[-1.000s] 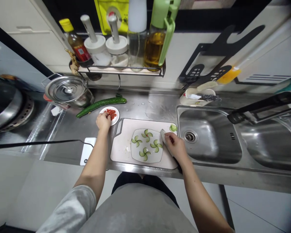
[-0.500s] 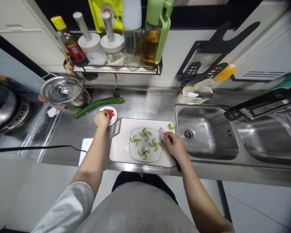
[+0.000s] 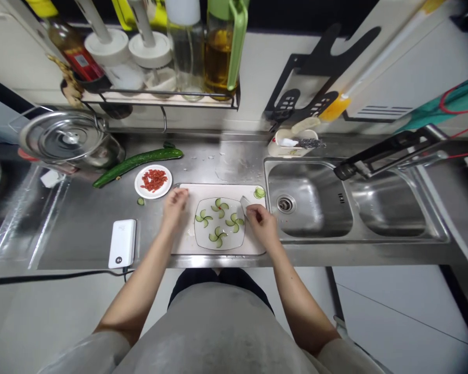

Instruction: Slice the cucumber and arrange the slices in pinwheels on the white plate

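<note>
My left hand hovers over the left end of the cutting board, thumb and fingers pinched together; anything between the fingertips is too small to make out. My right hand is at the right edge of the clear plate, its fingers closed. A flat metal blade shows by those fingertips; whether they grip it is unclear. On the plate, cucumber slices form several pinwheels, and the top pinwheel has a red bit in its centre. Left of the board sits a white dish of chopped red pieces.
Behind the dish lies a whole cucumber, near a lidded steel pot. A white power bank lies at left. More cucumber slices sit at the board's corner. A double sink is on the right; a condiment rack hangs above.
My left hand has moved from the dish of red pieces rightward to the cutting board. My right hand stays beside the plate. The whole view has shifted.
</note>
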